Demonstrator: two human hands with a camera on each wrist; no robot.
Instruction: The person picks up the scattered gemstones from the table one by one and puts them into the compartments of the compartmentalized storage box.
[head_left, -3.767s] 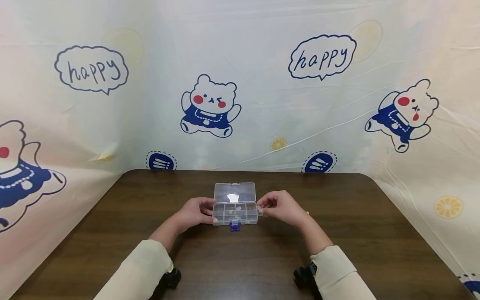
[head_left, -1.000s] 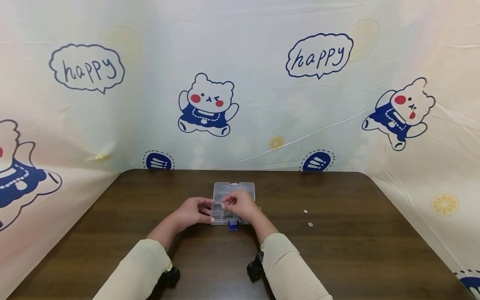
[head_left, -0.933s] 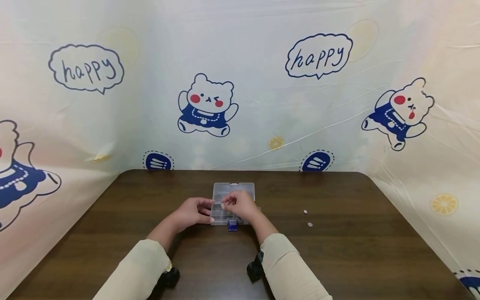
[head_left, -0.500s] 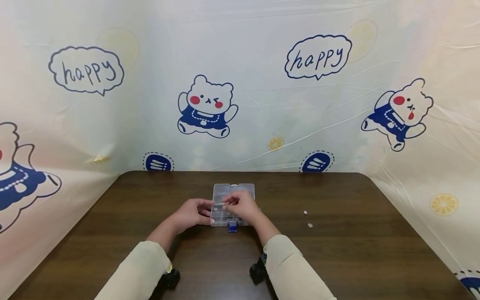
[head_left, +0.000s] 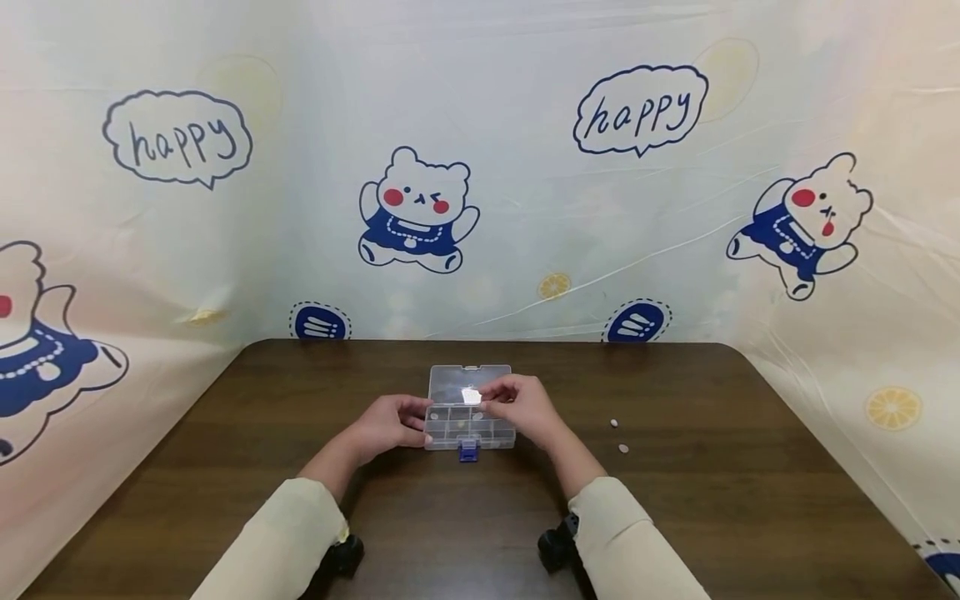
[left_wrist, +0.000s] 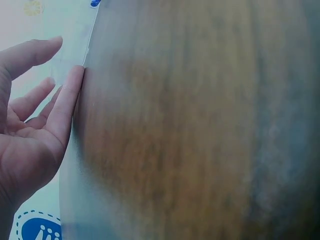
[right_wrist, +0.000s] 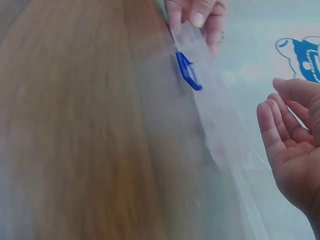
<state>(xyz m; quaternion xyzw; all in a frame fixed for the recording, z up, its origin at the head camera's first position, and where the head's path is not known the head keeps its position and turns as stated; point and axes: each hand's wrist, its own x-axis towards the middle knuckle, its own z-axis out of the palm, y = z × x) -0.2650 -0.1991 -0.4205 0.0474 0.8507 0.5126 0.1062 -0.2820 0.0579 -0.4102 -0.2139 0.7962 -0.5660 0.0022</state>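
Observation:
A clear plastic compartment box stands on the table with its lid raised at the back and a blue latch at the front. My left hand holds its left end, thumb at the front corner and a finger farther back. Small whitish pieces lie in some compartments, including one piece at the back left; their kind is too small to tell. Over the box's right side is my right hand, hiding the back right compartment. In the right wrist view, that hand's fingers are loosely bent, with nothing visible between them.
Two small pale pieces, one farther back and one nearer, lie on the brown table right of the box. A cloth printed with bears hangs behind. Each wrist wears a black camera.
My right hand has moved right, from over the left compartments to the box's right side. A whitish piece now shows in the back left compartment. My left hand stays at the box.

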